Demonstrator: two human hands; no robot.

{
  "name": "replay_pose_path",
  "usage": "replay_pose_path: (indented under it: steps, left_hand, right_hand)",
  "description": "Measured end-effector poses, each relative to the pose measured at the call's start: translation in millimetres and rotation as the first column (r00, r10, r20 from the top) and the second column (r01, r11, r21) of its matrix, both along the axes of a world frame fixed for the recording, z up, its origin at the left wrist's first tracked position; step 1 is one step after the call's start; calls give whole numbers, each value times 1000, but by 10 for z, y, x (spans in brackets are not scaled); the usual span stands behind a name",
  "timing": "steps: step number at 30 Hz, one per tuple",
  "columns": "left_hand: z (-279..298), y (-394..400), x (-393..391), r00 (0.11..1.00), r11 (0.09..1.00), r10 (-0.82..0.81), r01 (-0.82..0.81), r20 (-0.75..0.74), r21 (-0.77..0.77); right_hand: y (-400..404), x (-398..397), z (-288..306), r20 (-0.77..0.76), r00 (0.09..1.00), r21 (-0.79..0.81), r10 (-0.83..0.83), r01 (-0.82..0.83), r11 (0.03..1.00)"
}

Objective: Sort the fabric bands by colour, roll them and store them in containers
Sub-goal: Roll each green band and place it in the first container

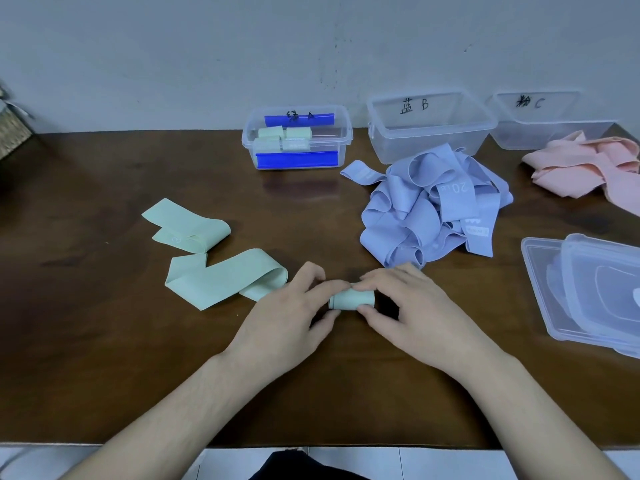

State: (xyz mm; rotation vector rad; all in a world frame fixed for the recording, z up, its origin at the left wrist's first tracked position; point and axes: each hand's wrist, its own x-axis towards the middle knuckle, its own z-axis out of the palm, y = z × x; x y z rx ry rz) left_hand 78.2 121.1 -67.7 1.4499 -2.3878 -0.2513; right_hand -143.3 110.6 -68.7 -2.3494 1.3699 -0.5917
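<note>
I pinch the green roll [351,299] at the table's [104,358] near middle, left hand [287,317] and right hand [401,306] on either end. I should keep the edges flush and tight, then drop it into box A [298,138].

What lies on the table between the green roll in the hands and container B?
The heap of blue bands lies between the green roll and container B, its far edge right at the container's front wall, in the head view.
</note>
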Motion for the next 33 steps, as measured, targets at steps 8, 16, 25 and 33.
replay_pose_path:
  steps: [8, 16, 25, 33]
  left_hand:
    - [79, -12, -91, 941, 982, 134, -84, -310, 167]
    - [325, 98, -494, 149, 574, 745, 352, -650, 739]
    - [356, 184, -627, 178, 589, 747, 271, -641, 761]
    - [456, 199, -654, 379, 606, 677, 198, -631, 770]
  right_hand:
    - [27, 34, 46, 299, 939, 203, -173, 115, 972]
    - [176, 43, 160, 569, 777, 306, -271, 106, 946]
    - [207, -210, 215, 264, 963, 184, -42, -8, 983]
    - [88, -153, 308, 112, 984, 43, 140, -145, 988]
